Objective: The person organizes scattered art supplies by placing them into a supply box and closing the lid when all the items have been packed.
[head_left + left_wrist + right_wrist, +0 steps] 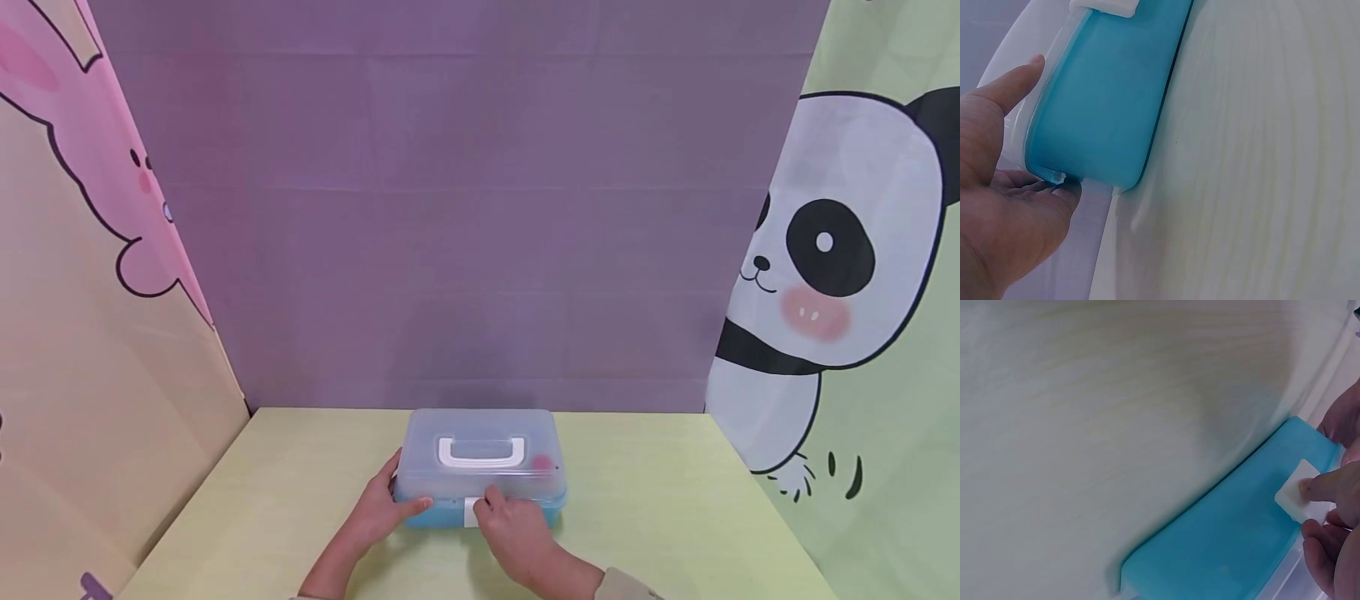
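A plastic storage box (427, 514) with a blue base, a clear lid (480, 423) and a white carry handle (482, 462) stands on the table. Its lid is down on the base. My left hand (380, 510) holds the box's left end, thumb along the front by the lid's edge and fingers round the side. At the middle of the front, my right hand (517, 533) grips the white latch (1292, 495). The right thumb lies on the latch's face while the other fingers are curled by the lid's edge. A pinkish-red spot (542, 462) shows at the lid's right.
The pale yellow table (652, 500) extends to both sides of the box. Behind it hangs a purple cloth (480, 208). Cloths with a pink cartoon animal (90, 142) and a panda (862, 192) flank the table left and right.
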Tool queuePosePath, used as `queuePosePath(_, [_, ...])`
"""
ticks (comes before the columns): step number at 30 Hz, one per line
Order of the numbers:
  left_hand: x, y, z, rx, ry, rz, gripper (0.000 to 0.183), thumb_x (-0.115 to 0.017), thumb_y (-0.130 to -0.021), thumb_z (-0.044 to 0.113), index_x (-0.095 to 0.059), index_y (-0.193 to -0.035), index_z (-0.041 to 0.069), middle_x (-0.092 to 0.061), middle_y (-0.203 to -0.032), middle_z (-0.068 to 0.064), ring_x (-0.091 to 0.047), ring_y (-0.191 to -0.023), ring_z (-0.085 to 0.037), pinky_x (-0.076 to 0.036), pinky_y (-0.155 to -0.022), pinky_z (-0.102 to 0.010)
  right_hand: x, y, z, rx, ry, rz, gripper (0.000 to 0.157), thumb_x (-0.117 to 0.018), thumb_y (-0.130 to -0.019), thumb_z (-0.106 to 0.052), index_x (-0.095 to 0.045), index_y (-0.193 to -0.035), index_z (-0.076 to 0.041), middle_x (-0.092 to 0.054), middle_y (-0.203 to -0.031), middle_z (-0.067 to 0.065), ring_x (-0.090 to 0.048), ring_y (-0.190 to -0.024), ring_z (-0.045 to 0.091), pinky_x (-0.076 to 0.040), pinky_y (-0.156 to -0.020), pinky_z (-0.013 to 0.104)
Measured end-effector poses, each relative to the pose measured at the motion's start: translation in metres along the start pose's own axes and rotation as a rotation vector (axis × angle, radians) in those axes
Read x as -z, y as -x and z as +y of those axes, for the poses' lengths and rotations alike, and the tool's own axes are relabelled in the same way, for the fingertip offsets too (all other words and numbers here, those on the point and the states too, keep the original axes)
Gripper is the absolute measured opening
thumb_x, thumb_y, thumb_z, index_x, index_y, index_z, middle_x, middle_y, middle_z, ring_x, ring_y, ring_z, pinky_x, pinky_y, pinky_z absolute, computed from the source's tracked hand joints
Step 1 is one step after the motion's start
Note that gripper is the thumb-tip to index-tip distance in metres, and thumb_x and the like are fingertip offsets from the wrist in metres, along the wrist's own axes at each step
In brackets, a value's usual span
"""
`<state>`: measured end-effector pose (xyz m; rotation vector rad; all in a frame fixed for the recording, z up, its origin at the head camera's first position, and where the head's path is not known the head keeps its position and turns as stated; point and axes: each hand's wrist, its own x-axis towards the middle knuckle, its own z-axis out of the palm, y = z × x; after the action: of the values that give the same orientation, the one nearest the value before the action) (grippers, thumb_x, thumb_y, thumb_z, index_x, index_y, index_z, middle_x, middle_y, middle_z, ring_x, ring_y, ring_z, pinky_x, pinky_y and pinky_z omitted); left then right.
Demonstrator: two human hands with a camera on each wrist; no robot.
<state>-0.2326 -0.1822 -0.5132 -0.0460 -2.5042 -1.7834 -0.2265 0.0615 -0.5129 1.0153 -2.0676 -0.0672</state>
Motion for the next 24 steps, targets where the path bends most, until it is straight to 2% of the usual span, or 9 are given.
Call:
queuePosePath(8, [-0.0009, -0.0002, -0.0009, 0.002, 0.005, 0.006, 0.1, -0.086, -0.075, 0.018, -0.025, -0.153, 0.004, -0.048, -0.138, -0.021, -0.051, -0.122, -0.035, -0.044, -0.098, -0.049, 0.001, 0.001, 0.0012, 0.027, -0.018, 0.011, 0.021, -0.073, -0.061, -0.006, -0.056, -0.073, -0.012, -0.044, -0.068, -0.001, -0.044, -0.046, 0.011, -0.033, -0.036, 0.021])
queuePosePath(13, [-0.0013, 0.0002, -0.0022, -0.006, 0.017, 0.001, 0.099, -0.086, -0.075, 0.018, -0.025, -0.152, 0.004, -0.05, -0.136, -0.021, -0.053, -0.119, -0.035, -0.048, -0.094, -0.046, 0.002, 0.0021, 0.0011, 0.036, -0.02, 0.002, 0.019, -0.073, -0.064, -0.006, -0.058, -0.074, -0.012, -0.045, -0.069, -0.001, -0.045, -0.046, 0.012, -0.033, -0.036, 0.022])
queuePosePath(17, [-0.0013, 0.0006, -0.0024, -0.002, 0.024, 0.001, 0.1, -0.085, -0.075, 0.018, -0.025, -0.153, 0.004, -0.05, -0.136, -0.021, -0.053, -0.119, -0.035, -0.049, -0.093, -0.045, 0.0018, 0.0023, 0.0009, 0.046, -0.009, 0.018, 0.013, -0.066, -0.066, -0.005, -0.059, -0.074, -0.012, -0.046, -0.069, 0.0, -0.045, -0.047, 0.012, -0.033, -0.037, 0.021])
queuePosePath(24, [-0.001, -0.0007, -0.0029, -0.01, 0.03, 0.006, 0.099, -0.085, -0.075, 0.017, -0.025, -0.152, 0.004, -0.049, -0.137, -0.02, -0.053, -0.118, -0.034, -0.048, -0.094, -0.045, 0.0036, 0.0, 0.0007, 0.062, 0.018, 0.024, 0.011, -0.057, -0.067, -0.004, -0.06, -0.076, -0.011, -0.047, -0.07, 0.0, -0.047, -0.05, 0.012, -0.036, -0.039, 0.022])
